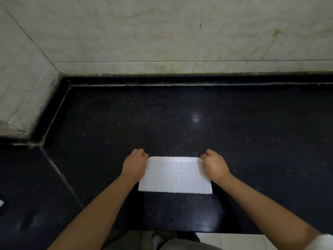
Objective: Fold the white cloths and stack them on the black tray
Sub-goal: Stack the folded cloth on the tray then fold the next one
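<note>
A white cloth [174, 175] lies on the black speckled counter [162, 123], near its front edge, folded into a wide rectangle with a faint grid texture. My left hand [135, 164] pinches its far left corner with curled fingers. My right hand [214, 164] pinches the far right corner the same way. The cloth's far edge is slightly lifted between the two hands, while the near edge rests flat. No black tray is clearly in view.
Marbled tile walls [162, 33] close the counter at the back and left. A seam [59, 174] runs diagonally across the counter's left part. A small white object [1, 202] sits at the far left edge. Floor tiles [234, 240] show below the counter's front.
</note>
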Motion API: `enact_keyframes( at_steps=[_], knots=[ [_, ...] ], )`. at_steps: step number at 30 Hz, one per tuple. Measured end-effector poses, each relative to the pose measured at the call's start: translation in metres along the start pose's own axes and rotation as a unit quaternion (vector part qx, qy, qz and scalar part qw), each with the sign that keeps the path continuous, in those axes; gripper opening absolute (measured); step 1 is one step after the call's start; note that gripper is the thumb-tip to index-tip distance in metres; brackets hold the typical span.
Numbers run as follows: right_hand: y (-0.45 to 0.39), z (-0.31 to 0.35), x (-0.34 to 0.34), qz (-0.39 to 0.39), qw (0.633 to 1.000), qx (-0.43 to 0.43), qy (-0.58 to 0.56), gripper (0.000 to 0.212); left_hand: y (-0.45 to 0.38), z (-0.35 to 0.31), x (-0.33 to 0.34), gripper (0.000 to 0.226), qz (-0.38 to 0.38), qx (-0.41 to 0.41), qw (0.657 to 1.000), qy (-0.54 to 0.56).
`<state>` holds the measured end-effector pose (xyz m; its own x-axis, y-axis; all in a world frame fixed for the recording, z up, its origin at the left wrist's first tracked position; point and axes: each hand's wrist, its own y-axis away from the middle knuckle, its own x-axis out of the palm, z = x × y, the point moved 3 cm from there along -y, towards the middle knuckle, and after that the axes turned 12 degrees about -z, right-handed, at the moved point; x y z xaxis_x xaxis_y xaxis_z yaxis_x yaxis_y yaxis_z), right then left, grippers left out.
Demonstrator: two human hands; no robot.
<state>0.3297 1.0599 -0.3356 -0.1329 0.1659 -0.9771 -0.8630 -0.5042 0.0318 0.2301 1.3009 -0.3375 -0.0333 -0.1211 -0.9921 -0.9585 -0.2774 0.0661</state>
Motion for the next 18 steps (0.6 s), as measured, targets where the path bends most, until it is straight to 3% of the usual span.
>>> enact_keyframes(
  at_steps=[4,6,8,11,13,15,18],
  knots=[
    [-0.006,0.003,-0.015,-0.007,0.999,0.016,-0.045,0.024,-0.001,-0.003,-0.011,0.025,0.005,0.031,0.999,-0.03],
    [-0.017,0.003,-0.04,-0.045,0.996,0.006,-0.074,0.022,-0.005,-0.002,-0.034,0.021,-0.028,0.021,0.999,-0.002],
    [-0.028,0.001,-0.072,-0.103,0.989,-0.007,-0.108,0.018,-0.012,-0.002,-0.065,0.023,-0.118,0.027,0.992,0.041],
    [-0.036,-0.001,-0.118,-0.211,0.964,-0.044,-0.157,0.015,-0.019,-0.002,-0.109,0.034,-0.302,0.109,0.946,0.043],
    [-0.029,-0.003,-0.129,-0.277,0.941,-0.076,-0.177,0.016,-0.013,-0.003,-0.113,0.027,-0.352,0.145,0.924,0.042],
    [-0.015,-0.01,-0.114,-0.283,0.938,-0.103,-0.169,0.015,0.0,-0.008,-0.093,0.02,-0.34,0.19,0.919,0.059],
    [0.015,-0.023,-0.06,-0.198,0.967,-0.092,-0.133,0.015,0.025,-0.014,-0.039,0.024,-0.227,0.206,0.949,0.066]
  ],
)
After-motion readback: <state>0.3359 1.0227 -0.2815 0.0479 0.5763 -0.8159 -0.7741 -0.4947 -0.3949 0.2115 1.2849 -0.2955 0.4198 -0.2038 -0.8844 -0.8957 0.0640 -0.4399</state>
